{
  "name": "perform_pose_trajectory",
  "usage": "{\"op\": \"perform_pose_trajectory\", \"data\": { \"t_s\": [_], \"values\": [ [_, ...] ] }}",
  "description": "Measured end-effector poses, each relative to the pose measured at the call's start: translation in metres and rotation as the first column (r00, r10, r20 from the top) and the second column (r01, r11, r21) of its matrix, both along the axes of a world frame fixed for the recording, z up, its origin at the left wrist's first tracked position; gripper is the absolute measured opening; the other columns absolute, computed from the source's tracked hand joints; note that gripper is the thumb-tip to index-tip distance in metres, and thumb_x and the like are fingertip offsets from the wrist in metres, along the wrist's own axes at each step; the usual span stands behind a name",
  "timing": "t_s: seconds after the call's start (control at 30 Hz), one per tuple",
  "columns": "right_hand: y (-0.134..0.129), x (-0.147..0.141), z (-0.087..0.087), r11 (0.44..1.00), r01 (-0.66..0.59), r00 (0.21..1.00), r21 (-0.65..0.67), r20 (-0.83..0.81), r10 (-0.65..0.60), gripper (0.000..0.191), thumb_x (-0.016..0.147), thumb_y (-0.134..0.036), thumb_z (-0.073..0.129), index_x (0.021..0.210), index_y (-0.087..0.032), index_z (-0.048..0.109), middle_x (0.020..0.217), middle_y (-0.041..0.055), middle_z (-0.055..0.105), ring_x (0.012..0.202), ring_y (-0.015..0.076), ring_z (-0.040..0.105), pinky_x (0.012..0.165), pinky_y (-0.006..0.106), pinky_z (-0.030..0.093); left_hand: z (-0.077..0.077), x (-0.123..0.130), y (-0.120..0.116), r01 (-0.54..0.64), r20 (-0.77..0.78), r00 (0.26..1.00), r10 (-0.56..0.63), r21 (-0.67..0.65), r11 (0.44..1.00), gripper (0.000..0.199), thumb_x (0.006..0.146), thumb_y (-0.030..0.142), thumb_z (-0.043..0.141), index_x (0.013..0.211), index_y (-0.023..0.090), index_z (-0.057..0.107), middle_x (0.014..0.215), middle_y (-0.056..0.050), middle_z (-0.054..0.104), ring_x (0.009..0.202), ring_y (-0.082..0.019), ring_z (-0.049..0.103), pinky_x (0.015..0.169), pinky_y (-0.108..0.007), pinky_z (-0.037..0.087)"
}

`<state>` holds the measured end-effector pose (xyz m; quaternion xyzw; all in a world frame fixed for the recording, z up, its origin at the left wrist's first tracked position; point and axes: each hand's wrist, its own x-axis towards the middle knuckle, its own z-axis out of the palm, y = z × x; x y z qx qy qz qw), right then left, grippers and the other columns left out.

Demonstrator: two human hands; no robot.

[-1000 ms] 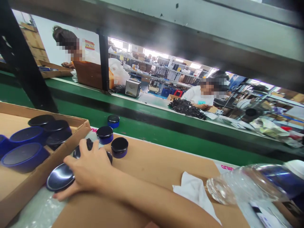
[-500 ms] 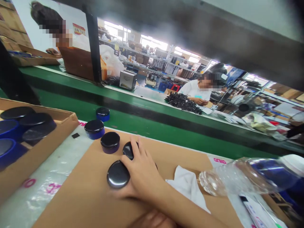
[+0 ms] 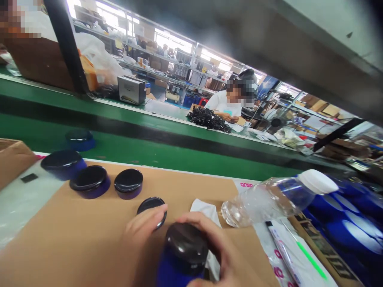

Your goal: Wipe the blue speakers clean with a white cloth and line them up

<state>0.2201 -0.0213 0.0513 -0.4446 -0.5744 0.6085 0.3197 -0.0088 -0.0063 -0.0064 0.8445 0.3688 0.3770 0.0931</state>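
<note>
My right hand (image 3: 220, 249) is closed around a round container (image 3: 185, 243) with a glossy black top and dark blue side, tilted near the bottom of the view. My left hand (image 3: 143, 227), blurred, is to its left with fingers stretched out. Its fingertips overlap a black-topped round container (image 3: 152, 202); whether they touch it I cannot tell. Farther left, similar containers stand in a slanting row: one (image 3: 128, 183), another (image 3: 89, 181), a third (image 3: 63, 164), and one on the green surface (image 3: 80, 139).
A brown cardboard sheet (image 3: 98, 239) covers the work surface. A clear plastic bottle (image 3: 263, 201) lies on the right near a white cloth (image 3: 205, 208), a marker (image 3: 284, 253) and a green-handled tool (image 3: 311, 259). Blue items (image 3: 350, 227) fill a box at right. A co-worker (image 3: 227, 101) sits opposite.
The view has swung right. My right hand has come back from the row of containers and now holds a container. My left hand has come into clearer view.
</note>
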Motion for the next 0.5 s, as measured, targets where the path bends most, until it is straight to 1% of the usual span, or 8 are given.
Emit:
{"op": "perform_pose_trajectory", "data": {
  "t_s": [0.03,0.1,0.2,0.27,0.37,0.43,0.47,0.5],
  "values": [
    [-0.001,0.001,-0.005,1.0,-0.028,0.998,0.009,-0.054,0.028,0.068,0.065,-0.044,0.084,0.126,-0.032,0.056,0.128,0.0042,0.06,0.122,0.027,0.054,0.106,0.041,0.036,-0.001,0.004,0.004,-0.005,-0.001,1.0,0.005,-0.01,1.0,0.066,0.094,0.018,0.047,0.152,0.035,0.02,0.131,-0.006,0.062,0.118,-0.022,0.062,0.095,-0.036,0.058],
    [-0.002,0.0,-0.014,0.999,-0.05,0.982,0.003,-0.183,0.05,0.066,0.068,-0.046,0.082,0.127,-0.032,0.056,0.13,0.0043,0.06,0.125,0.0252,0.054,0.109,0.039,0.036,-0.003,0.012,0.006,-0.012,-0.007,1.0,0.012,-0.003,1.0,0.058,0.094,0.024,0.046,0.149,0.038,0.03,0.128,-0.001,0.065,0.122,-0.024,0.059,0.1,-0.039,0.055],
    [-0.001,-0.005,-0.024,0.993,-0.021,0.941,-0.115,-0.337,-0.019,0.065,0.065,-0.042,0.085,0.122,-0.031,0.054,0.118,0.0033,0.066,0.11,0.0209,0.063,0.097,0.033,0.046,-0.003,0.024,0.005,-0.036,-0.022,0.999,0.037,0.045,0.998,0.046,0.093,0.041,0.043,0.139,0.037,0.048,0.128,0.002,0.066,0.132,-0.029,0.051,0.107,-0.046,0.05],
    [-0.002,-0.004,-0.028,0.99,0.039,0.945,-0.133,-0.317,-0.08,0.063,0.062,-0.041,0.087,0.116,-0.03,0.056,0.111,0.0027,0.067,0.1,0.0188,0.065,0.087,0.029,0.049,-0.002,0.028,0.005,-0.053,-0.04,0.998,0.055,0.064,0.997,0.045,0.093,0.048,0.039,0.133,0.036,0.054,0.128,0.003,0.065,0.137,-0.03,0.045,0.11,-0.048,0.047],
    [-0.002,0.002,-0.031,0.987,0.113,0.962,-0.111,-0.239,-0.136,0.059,0.065,-0.05,0.082,0.114,-0.027,0.059,0.104,0.0027,0.065,0.09,0.0158,0.062,0.079,0.027,0.047,-0.002,0.022,0.011,-0.07,-0.063,0.995,0.074,0.07,0.995,0.045,0.094,0.048,0.031,0.127,0.035,0.059,0.126,0.006,0.067,0.139,-0.029,0.042,0.111,-0.048,0.045],
    [0.0,0.006,-0.03,0.969,0.159,0.941,-0.188,-0.269,-0.207,0.059,0.067,-0.056,0.079,0.114,-0.025,0.06,0.099,0.0024,0.064,0.084,0.014,0.061,0.075,0.026,0.046,-0.004,0.01,0.018,-0.095,-0.068,0.993,0.101,0.08,0.992,0.045,0.094,0.045,0.029,0.125,0.035,0.06,0.127,0.008,0.066,0.141,-0.029,0.04,0.112,-0.049,0.042],
    [0.001,0.007,-0.03,0.953,0.183,0.918,-0.242,-0.306,-0.254,0.058,0.067,-0.057,0.077,0.112,-0.024,0.061,0.097,0.0027,0.064,0.082,0.014,0.061,0.075,0.026,0.047,-0.005,0.003,0.022,-0.119,-0.067,0.99,0.125,0.092,0.989,0.044,0.094,0.043,0.03,0.126,0.036,0.059,0.13,0.01,0.063,0.141,-0.03,0.038,0.114,-0.05,0.038],
    [0.003,0.007,-0.029,0.935,0.194,0.892,-0.297,-0.344,-0.294,0.056,0.066,-0.056,0.077,0.108,-0.023,0.063,0.095,0.0035,0.064,0.083,0.0153,0.062,0.074,0.026,0.047,-0.006,-0.003,0.026,-0.146,-0.061,0.986,0.153,0.107,0.983,0.042,0.093,0.04,0.033,0.128,0.036,0.057,0.136,0.011,0.058,0.142,-0.031,0.036,0.117,-0.052,0.032]
  ]
}}
